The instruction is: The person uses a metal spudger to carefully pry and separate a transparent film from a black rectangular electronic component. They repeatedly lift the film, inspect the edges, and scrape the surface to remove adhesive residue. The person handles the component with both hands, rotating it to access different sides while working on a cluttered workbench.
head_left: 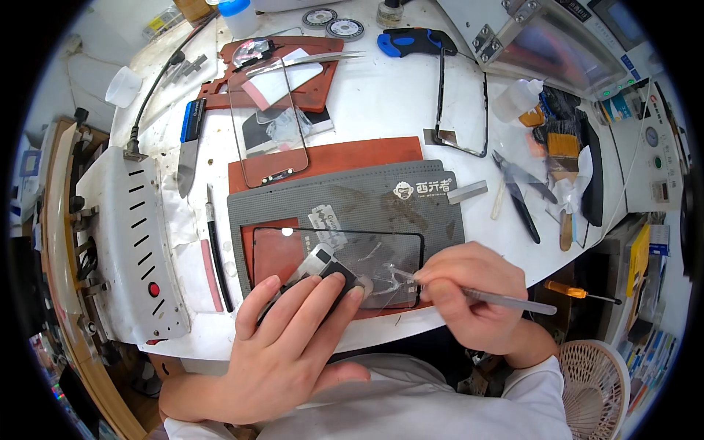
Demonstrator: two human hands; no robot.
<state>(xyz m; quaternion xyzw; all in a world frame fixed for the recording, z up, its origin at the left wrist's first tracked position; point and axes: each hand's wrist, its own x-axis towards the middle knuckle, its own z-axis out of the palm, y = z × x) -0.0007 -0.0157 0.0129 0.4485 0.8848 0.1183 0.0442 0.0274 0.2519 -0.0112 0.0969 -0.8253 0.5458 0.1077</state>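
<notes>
My left hand (pixel 297 323) lies with its fingers bent over a flat dark piece with a silvery end (pixel 320 258), pressing it down; its kind I cannot make out. A pencil-like grip of my right hand (pixel 477 297) holds a slim metal tool (pixel 513 301), its working tip reaching left. Around that tip, wrinkled clear film (pixel 389 275) lies over a black-edged phone glass panel (pixel 367 234). The panel rests on a grey work mat (pixel 433 213), with a razor blade (pixel 328 224) beyond its far edge.
A clear phone glass (pixel 268 139) leans across brown mats at the back left. Nearby are a blue-handled knife (pixel 193 128), a black pen-like tool (pixel 216 257) and a white heater-like box (pixel 132 242). Pliers (pixel 521 202), a brush (pixel 563 150) and a black phone frame (pixel 484 110) lie rightward.
</notes>
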